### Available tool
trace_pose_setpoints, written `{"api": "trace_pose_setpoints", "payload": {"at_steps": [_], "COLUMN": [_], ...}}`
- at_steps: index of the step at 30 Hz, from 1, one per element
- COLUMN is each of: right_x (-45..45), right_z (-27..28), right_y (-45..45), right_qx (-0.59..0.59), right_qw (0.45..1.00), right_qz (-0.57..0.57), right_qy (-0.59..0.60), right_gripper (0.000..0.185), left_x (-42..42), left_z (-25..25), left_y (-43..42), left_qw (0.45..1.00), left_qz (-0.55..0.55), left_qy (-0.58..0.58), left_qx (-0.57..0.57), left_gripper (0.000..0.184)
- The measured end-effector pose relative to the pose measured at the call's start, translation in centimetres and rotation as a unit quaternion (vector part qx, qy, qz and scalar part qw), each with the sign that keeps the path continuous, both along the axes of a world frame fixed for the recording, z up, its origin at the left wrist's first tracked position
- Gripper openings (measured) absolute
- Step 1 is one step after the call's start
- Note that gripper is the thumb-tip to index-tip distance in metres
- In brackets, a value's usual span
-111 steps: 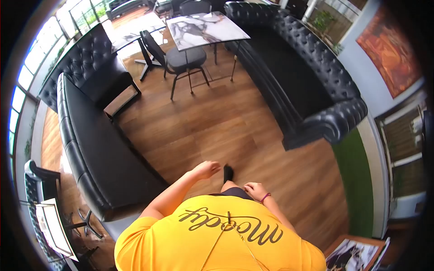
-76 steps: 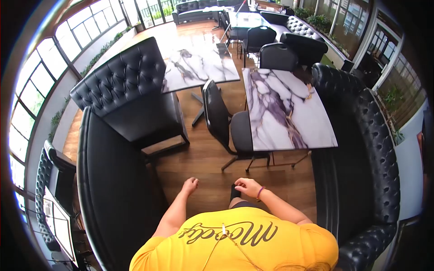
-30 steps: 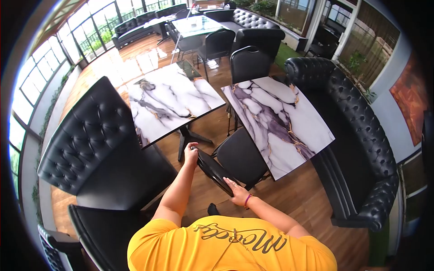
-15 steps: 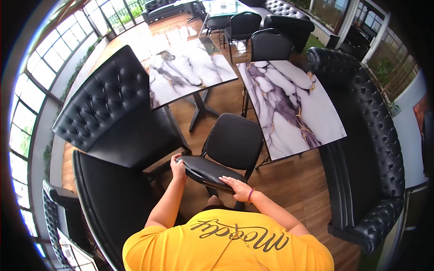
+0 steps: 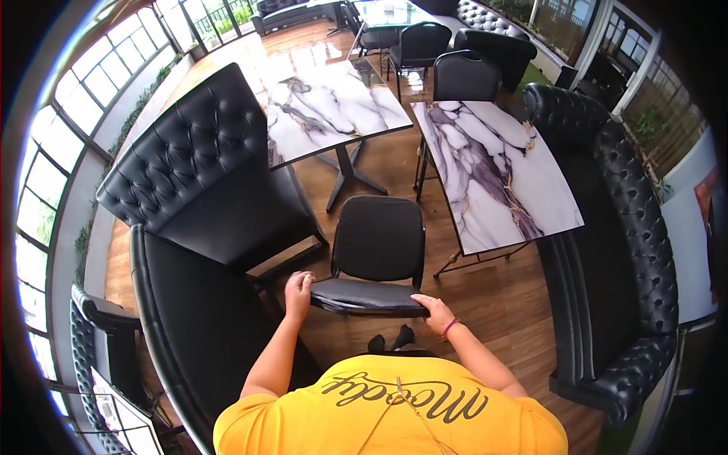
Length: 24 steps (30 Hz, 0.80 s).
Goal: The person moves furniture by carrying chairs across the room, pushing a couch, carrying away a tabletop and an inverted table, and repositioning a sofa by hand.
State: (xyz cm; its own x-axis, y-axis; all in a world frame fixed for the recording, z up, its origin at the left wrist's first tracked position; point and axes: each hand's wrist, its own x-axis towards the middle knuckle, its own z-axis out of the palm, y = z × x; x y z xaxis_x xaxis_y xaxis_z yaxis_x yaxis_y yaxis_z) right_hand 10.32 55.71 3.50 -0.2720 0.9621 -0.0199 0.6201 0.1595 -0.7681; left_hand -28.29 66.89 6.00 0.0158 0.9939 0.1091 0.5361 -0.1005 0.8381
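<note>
A black padded chair (image 5: 379, 239) with a dark frame stands in front of me, squared to my body. My left hand (image 5: 299, 292) is closed around the left corner of its near padded section, thumb and fingers at the edge. At the opposite corner, my right hand (image 5: 434, 312) grips with its fingers over the padding; a purple band circles that wrist. The chair's legs are mostly hidden. Beyond it to the right is a marble-patterned table (image 5: 493, 178), apart from the chair.
Another marble-patterned table (image 5: 334, 110) stands farther back on a dark pedestal. Black tufted seating (image 5: 189, 152) is at left, with a black bench (image 5: 197, 318) nearer me. A long tufted sofa (image 5: 599, 250) lines the right side. Wooden floor (image 5: 493, 311) lies between.
The chair has turned from an angle to face straight along my view. My right hand has shifted right to its corner, while my left hand keeps its hold.
</note>
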Motion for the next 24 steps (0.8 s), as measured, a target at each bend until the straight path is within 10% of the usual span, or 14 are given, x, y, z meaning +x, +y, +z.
{"api": "trace_pose_setpoints", "payload": {"at_steps": [4,13,24], "right_x": [-0.7,1.4,8.9], "right_z": [-0.4,-0.8,3.2], "right_y": [2.0,4.0,-0.5], "right_qx": [-0.014,-0.064,-0.025], "right_qw": [0.995,0.954,0.933], "right_qz": [-0.011,0.157,0.308], "right_qy": [-0.095,-0.248,-0.183], "right_gripper": [0.060,0.052,0.058], "left_x": [0.4,2.4,10.0], "left_z": [-0.1,-2.8,5.6], "left_y": [1.5,-3.9,-24.5], "left_qw": [0.986,0.977,0.970], "left_qz": [-0.065,0.004,-0.033], "left_qy": [0.154,0.212,0.240], "left_qx": [-0.025,0.019,-0.026], "left_gripper": [0.045,0.042,0.056]}}
